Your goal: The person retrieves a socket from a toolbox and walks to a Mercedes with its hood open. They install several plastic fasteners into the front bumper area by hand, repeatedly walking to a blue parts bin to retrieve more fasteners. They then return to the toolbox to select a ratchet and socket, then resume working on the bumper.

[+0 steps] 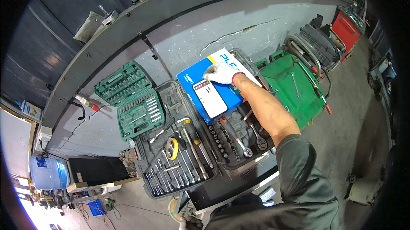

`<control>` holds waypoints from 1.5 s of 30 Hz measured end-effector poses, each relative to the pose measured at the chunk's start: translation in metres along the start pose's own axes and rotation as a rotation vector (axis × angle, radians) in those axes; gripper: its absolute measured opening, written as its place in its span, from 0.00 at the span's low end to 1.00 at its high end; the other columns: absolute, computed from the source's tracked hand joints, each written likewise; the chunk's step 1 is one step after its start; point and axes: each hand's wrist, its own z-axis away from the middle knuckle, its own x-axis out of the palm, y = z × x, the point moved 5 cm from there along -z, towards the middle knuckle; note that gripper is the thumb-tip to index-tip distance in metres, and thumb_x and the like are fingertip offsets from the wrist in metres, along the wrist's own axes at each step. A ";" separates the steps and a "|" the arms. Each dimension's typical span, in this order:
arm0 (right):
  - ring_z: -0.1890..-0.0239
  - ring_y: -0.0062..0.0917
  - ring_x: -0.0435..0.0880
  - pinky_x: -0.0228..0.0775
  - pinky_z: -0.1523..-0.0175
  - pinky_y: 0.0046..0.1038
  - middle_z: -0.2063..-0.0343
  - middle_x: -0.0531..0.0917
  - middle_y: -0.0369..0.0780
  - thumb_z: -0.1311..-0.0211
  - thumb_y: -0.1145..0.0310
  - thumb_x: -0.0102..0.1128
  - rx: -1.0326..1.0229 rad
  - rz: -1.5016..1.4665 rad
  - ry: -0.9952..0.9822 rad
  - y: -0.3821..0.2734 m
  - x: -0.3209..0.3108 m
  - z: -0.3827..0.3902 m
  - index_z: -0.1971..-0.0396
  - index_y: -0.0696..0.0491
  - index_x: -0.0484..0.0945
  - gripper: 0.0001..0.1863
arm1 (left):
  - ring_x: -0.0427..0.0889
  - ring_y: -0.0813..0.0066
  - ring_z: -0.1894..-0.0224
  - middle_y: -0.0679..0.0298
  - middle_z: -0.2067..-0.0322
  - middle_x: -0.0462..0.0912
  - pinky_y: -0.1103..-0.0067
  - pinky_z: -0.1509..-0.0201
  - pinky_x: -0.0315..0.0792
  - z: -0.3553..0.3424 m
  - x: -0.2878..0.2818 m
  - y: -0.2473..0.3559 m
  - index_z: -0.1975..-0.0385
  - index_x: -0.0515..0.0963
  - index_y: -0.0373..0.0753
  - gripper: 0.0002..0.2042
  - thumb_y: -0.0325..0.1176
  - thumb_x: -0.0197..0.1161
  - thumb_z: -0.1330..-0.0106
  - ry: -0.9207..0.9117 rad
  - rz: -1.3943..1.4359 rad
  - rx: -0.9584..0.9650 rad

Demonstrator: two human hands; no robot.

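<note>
My right hand [220, 73], in a white glove, rests flat on the far end of a blue and white cardboard box [200, 85]; its fingers are spread and grip nothing. The box lies across the open black tool case [168, 93], over its middle. A white rectangular panel [210, 97] sits on the box's top face. At the lower edge a dark gloved shape, seemingly my left hand [191, 222], shows only in part, near a white round object. What it holds is hidden.
The black case holds wrenches [171, 172], a ratchet and sockets [224, 142], and a yellow tape roll [172, 148]. A green socket case [132, 100] lies open to its left. A green bin [294, 87] and red cabinet [347, 29] stand at right, and a blue barrel [48, 172] at far left.
</note>
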 end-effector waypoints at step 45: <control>0.36 0.40 0.80 0.67 0.29 0.35 0.40 0.83 0.45 0.31 0.41 0.54 0.045 0.041 0.019 -0.002 0.004 0.012 0.39 0.49 0.81 0.32 | 0.72 0.79 0.75 0.66 0.69 0.80 0.83 0.72 0.68 -0.009 -0.029 0.000 0.56 0.82 0.39 0.09 0.35 0.66 0.30 0.059 -0.254 0.052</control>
